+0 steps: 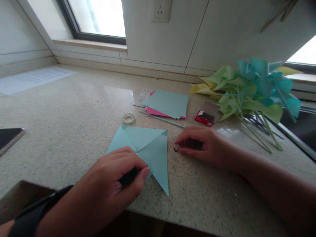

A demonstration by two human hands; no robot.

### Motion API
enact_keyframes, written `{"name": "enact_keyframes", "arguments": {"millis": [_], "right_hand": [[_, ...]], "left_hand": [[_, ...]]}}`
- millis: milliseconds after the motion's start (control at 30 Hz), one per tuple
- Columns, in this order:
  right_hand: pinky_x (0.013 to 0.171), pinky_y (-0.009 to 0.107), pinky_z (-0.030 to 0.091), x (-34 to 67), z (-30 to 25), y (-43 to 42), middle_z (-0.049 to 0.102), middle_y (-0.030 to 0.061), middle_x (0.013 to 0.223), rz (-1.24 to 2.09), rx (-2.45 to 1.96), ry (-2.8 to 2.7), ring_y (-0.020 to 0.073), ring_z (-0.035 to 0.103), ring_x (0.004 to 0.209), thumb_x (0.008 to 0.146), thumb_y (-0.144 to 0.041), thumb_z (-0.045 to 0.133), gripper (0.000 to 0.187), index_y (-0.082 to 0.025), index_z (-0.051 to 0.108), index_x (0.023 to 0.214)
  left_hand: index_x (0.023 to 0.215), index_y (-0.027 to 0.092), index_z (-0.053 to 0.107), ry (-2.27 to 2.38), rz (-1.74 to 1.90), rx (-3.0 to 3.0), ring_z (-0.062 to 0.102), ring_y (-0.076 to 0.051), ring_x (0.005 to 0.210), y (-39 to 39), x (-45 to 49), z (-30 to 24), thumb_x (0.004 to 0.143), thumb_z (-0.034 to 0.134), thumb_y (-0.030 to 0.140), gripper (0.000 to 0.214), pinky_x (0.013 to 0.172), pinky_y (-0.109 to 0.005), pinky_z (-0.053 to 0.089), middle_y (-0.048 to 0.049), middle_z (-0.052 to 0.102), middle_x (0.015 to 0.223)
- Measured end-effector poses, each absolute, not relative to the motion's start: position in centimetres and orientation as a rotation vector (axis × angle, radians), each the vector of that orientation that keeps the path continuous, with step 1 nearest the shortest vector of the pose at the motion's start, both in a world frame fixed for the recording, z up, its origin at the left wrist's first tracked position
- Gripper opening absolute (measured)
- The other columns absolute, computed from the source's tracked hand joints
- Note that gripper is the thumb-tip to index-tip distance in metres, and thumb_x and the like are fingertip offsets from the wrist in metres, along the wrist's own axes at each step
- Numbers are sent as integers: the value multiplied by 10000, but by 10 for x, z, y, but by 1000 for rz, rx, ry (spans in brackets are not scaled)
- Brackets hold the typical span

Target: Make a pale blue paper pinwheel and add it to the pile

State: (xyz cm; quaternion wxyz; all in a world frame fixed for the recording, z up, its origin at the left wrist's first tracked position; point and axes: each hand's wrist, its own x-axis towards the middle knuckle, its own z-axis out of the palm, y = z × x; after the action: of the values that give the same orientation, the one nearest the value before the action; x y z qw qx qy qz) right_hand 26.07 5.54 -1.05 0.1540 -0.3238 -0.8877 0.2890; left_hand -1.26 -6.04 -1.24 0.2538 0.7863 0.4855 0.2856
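Observation:
A light-blue paper square, cut and creased like a pinwheel blank, lies on the counter in front of me. My left hand rests over its lower left part, thumb and index finger pinched on a paper flap near the lower middle. Just right of the sheet, my right hand is curled low over the counter. A tiny dark, shiny piece shows at its thumb and index fingertips, too small to name. Behind the sheet are a roll of clear tape and a thin light-blue stick.
Blue and pink paper sheets are stacked farther back, beside a small red box with a clear window. Finished paper pinwheels on sticks lie at right. A printed sheet and a dark flat device are at left.

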Motion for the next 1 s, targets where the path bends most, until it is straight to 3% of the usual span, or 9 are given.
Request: {"name": "enact_keyframes", "arguments": {"millis": [367,1000], "right_hand": [[716,296,508,262,-4,56,681,47,865,853,-771,-2606,165,625,786,933,-267,642,108,-191,677,865],[862,273,548,259,-8,54,717,77,1049,586,-504,-2668,153,685,965,966,-186,604,126,-183,725,1002]], "left_hand": [[842,238,637,1298,771,2155,588,-119,705,-59,-13,-12,971,521,229,174,638,-243,464,30,618,781],[800,204,634,1310,712,2138,569,-122,726,-58,-13,-11,968,522,225,203,673,-267,427,22,605,775]]}}
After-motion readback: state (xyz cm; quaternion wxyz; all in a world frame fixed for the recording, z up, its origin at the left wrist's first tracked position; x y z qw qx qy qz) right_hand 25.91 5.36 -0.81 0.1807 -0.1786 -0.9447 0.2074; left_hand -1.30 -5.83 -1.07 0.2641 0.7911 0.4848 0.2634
